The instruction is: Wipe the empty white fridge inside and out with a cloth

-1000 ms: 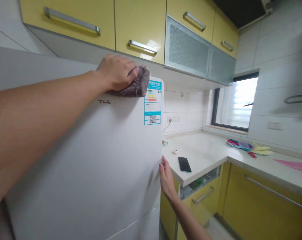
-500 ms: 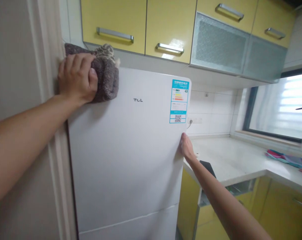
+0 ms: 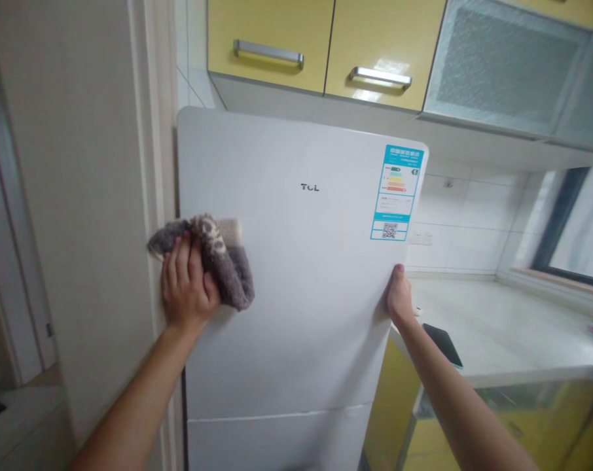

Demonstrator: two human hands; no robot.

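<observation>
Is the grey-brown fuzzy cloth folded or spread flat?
Folded, loosely: the grey-brown fuzzy cloth shows thick, doubled-over layers beside the left hand.

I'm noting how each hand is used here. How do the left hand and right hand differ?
The left hand holds a bunched cloth against the fridge; no cloth shows at the right hand.
The left hand is near the fridge's left edge; the right hand is at its right edge.
The left hand's fingers show; the right hand's are mostly hidden.
Both are ungloved and below the fridge's top.
</observation>
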